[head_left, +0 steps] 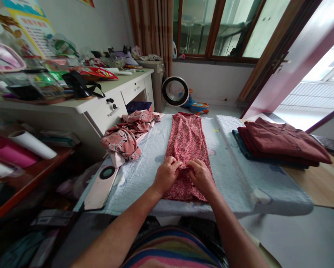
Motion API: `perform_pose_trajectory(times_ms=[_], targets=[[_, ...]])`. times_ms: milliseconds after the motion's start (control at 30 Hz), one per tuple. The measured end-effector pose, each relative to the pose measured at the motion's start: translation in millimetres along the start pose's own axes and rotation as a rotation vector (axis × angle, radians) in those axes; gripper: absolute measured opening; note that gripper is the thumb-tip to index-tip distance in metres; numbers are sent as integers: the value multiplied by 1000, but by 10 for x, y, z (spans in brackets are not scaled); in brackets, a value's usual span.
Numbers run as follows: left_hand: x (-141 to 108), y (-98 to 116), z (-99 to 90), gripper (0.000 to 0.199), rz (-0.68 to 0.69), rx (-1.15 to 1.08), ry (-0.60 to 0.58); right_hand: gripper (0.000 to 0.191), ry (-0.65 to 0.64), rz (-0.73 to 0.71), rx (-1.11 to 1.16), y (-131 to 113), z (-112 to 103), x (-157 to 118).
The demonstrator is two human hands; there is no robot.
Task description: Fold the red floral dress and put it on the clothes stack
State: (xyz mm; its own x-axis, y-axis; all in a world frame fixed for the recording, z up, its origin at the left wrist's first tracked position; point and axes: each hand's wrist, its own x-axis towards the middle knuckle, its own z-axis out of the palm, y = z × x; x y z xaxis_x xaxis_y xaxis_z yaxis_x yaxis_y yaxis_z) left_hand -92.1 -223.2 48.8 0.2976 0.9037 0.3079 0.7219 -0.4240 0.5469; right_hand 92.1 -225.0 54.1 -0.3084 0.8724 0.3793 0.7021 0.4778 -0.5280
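A red patterned garment [187, 137] lies lengthwise in a long folded strip on the cloth-covered table, its near end close to the front edge. My left hand [167, 174] pinches the fabric near the strip's middle. Close beside it, my right hand [199, 175] pinches the same fabric, and a small ridge of cloth stands between the two hands. The fingertips are partly hidden by the hands and the cloth.
A crumpled pink patterned garment [124, 136] lies at the left on a pale board [101, 190]. Folded dark red clothes [284, 139] are stacked at the right. A cluttered white desk [99, 115] stands left; a washing machine with its round door [175, 91] swung out is behind.
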Motion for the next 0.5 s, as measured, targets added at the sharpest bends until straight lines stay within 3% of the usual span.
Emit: perform_pose_trajectory(times_ms=[267,500], targets=[[-78,-164,41,27,184,-63,54,28,-85,13,-14,-53,33,0],[-129,-81,-45,24,228,144,29,28,-84,28,39,-115,0,-3]])
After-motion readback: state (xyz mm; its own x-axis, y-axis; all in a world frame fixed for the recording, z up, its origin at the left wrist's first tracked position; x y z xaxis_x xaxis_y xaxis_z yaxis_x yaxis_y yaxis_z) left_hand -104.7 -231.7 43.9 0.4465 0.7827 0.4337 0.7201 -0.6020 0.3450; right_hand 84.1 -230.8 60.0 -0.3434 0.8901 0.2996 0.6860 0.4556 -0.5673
